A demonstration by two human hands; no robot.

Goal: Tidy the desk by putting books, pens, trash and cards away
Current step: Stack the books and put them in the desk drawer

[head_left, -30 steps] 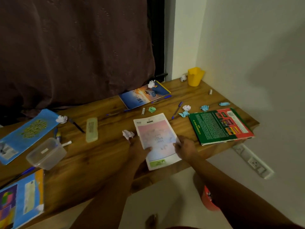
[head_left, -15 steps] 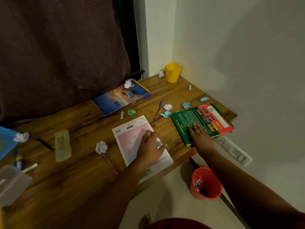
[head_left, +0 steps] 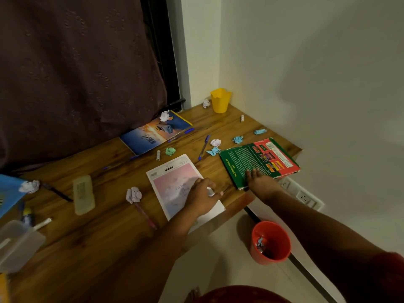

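My left hand (head_left: 202,196) rests on the right side of a pink and white book (head_left: 175,182) lying near the desk's front edge, its thumb over the book's right edge. My right hand (head_left: 259,182) lies flat, fingers straight, on the near corner of a green and red book (head_left: 260,160) at the desk's right end. A blue book (head_left: 153,134) lies at the back by the curtain. Blue pens (head_left: 204,146) and crumpled paper balls (head_left: 133,194) are scattered over the wooden desk (head_left: 109,226).
A yellow cup (head_left: 220,100) stands in the back corner. A red bin (head_left: 271,242) with scraps sits on the floor under the desk's right end. A clear plastic box (head_left: 19,246), a translucent case (head_left: 83,194) and another blue book (head_left: 8,193) lie at the left.
My right hand left the pink book and moved right onto the green book. My left hand slid up onto the pink book's right side. The view swung to the right.
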